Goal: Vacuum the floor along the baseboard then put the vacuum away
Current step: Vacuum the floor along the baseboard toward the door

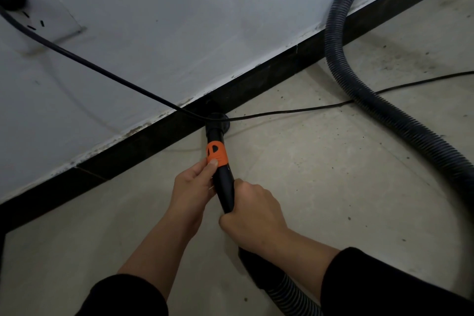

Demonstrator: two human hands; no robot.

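A smooth, black plastic vacuum wand (225, 187) with a bright orange collar (217, 153) slants down to a small round nozzle (218, 120), which sits on the floor against the baseboard. The left hand (196, 183) wraps the wand just below the collar, its thumb pressing on the orange band. The right hand (254, 222) clamps around the wand's lower end, where a ribbed, dark hose (359, 84) seems to join, though the hand hides the joint. The hose loops away in a wide curve to the right. A thin black power cable (102, 69) drapes from a wall socket (28, 7) across the nozzle. The baseboard (128, 151) is a glossy black strip under a scuffed white wall (179, 20); the floor (333, 187) is pale, matte and speckled with dirt.
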